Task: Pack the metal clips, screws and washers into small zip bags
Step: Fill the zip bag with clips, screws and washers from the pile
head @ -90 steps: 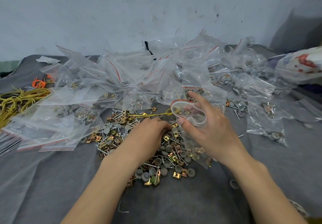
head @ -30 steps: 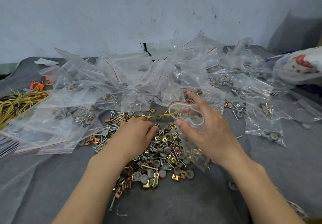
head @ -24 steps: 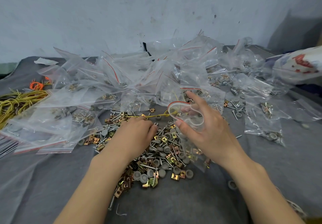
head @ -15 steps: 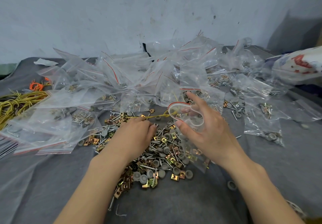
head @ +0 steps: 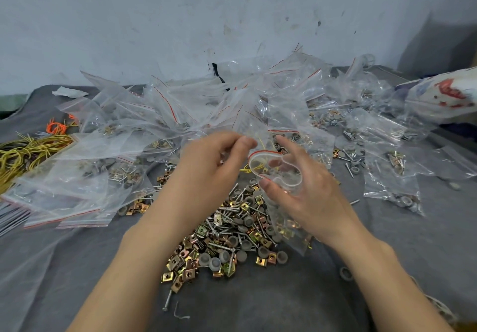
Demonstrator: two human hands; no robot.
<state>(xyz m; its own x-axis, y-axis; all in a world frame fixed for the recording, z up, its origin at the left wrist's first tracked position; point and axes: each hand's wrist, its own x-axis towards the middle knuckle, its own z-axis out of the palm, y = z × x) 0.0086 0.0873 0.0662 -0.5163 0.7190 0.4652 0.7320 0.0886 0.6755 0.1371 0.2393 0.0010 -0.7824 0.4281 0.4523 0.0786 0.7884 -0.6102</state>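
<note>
Soft, even light — warped edges

**What's sitting on the grey cloth**

It's all on one grey cloth-covered surface (head: 284, 306). Right under the left hand (head: 206, 166) and right hand (head: 309, 192) there's a loose heap of brass-coloured square clips, silver screws and round grey washers (head: 232, 238). Past both hands is a big drift of clear plastic zip bags with red strips (head: 165, 115). Way off left of the left hand lies tangled yellow wire (head: 15, 156). One stray silver screw (head: 167, 302) lies by the left forearm.

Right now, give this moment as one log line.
right hand: holds zip bag open | left hand: pinched near its mouth, contents unseen | hardware pile: loose beneath
</note>
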